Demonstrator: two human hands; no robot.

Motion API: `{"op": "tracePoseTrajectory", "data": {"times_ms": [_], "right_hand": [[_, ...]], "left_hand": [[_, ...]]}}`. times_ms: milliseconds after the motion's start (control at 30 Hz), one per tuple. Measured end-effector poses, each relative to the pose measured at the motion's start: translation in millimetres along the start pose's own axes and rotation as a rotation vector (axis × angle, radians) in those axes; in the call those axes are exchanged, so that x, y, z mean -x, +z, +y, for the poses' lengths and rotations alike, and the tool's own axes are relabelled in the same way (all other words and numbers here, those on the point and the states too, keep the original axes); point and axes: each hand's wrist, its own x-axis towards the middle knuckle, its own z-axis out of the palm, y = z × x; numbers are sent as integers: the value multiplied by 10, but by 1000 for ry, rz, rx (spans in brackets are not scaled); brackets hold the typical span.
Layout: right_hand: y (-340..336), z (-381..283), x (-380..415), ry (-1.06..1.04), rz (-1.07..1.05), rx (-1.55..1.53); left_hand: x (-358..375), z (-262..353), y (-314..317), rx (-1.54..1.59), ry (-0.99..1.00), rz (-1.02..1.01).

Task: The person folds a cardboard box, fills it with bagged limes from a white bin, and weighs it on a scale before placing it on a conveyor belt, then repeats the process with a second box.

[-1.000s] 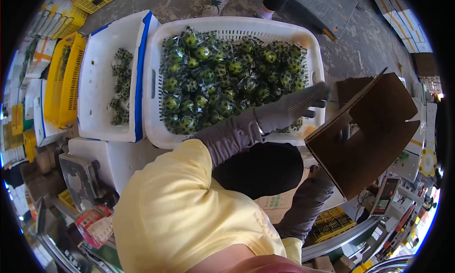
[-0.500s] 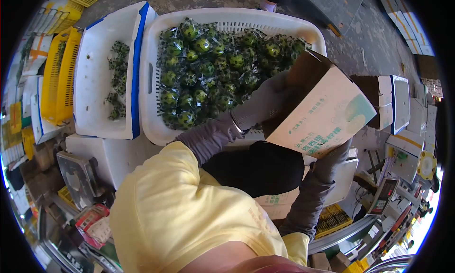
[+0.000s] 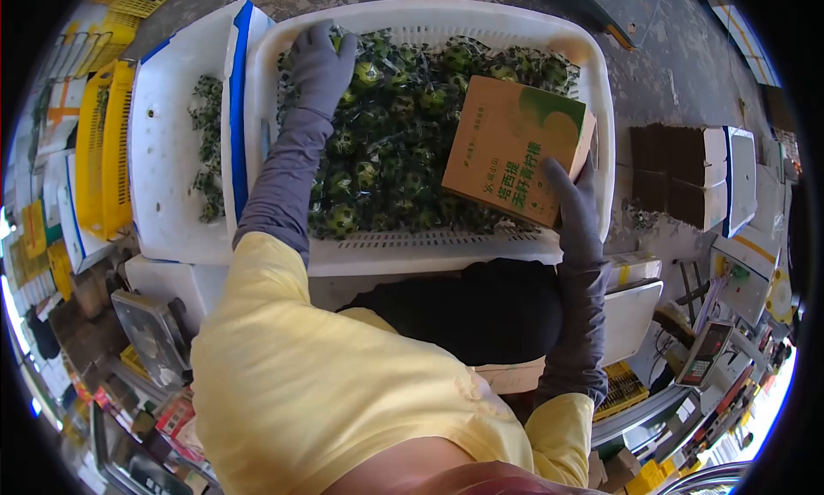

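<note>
A large white plastic crate (image 3: 412, 250) in front of me is full of bagged green limes (image 3: 403, 143). My left hand (image 3: 321, 66), in a grey glove, reaches to the crate's far left corner and rests on the limes there. My right hand (image 3: 573, 205), also gloved, holds the near right edge of a brown printed cardboard box (image 3: 515, 147) that lies on the limes at the crate's right side.
A white bin with a blue rim (image 3: 176, 143) holding some limes stands left of the crate, yellow crates (image 3: 103, 147) beyond it. Stacked cartons (image 3: 691, 177) sit on the right, a scale (image 3: 704, 353) at the lower right, another scale (image 3: 150, 332) at the lower left.
The box, held open in the air a second ago, has been turned and laid on the limes. My left hand left the box and reached to the crate's far left corner.
</note>
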Motion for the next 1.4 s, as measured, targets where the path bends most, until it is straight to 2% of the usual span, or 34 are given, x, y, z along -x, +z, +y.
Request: {"op": "tracePoseTrajectory", "data": {"times_ms": [67,100,200,367,400,433,533,667,700,800,833,933,967,1067,1100,1133,1167,1233,1300,1333,1400], "right_hand": [[56,72,-130,-40,46,107],[37,186,-243,29,67,180],[137,387,-497,-168,55,406],[150,159,-480,134,-76,33],[98,239,-521,124,-71,31],[56,334,-548,117,-64,25],[50,511,-574,132,-46,68],[61,364,-510,123,-111,-148],[56,351,-512,145,-135,-186],[62,325,-465,192,-175,-280],[118,314,-468,178,-167,-302],[112,305,-431,174,-153,-242],[111,297,-411,169,-153,-239],[69,278,-406,167,-169,-319],[50,313,-383,177,-174,-362],[9,383,-366,232,-155,-352],[-64,462,-356,290,-136,-336],[-163,492,-287,323,-161,-346],[-210,464,-97,349,-101,-439],[-228,467,-47,367,-73,-485],[-360,665,-43,283,-27,-570]], "left_hand": [[-101,-144,-25,19,-22,-186],[-135,-154,-37,28,-33,-278],[-58,11,-56,-240,48,-364],[-331,-133,-45,-154,-31,-749],[-373,-212,15,-142,-31,-813],[-330,-319,152,27,10,-871],[-50,215,415,-15,-118,-1004],[280,440,365,564,-399,-849],[386,469,339,614,-340,-764],[519,655,294,825,-364,-821],[503,789,300,644,-362,-828],[374,1046,481,641,-413,-811],[404,1020,551,731,-374,-788],[674,970,610,1330,-633,-744],[771,995,494,1602,-781,-757],[861,1046,393,1561,-1073,-760],[986,1015,352,1800,-1193,-965],[1336,1077,369,1813,-853,-920],[1413,1287,397,2039,-802,-961],[1424,1403,412,2264,-921,-1024],[1229,1754,198,1812,-502,-822]]}}
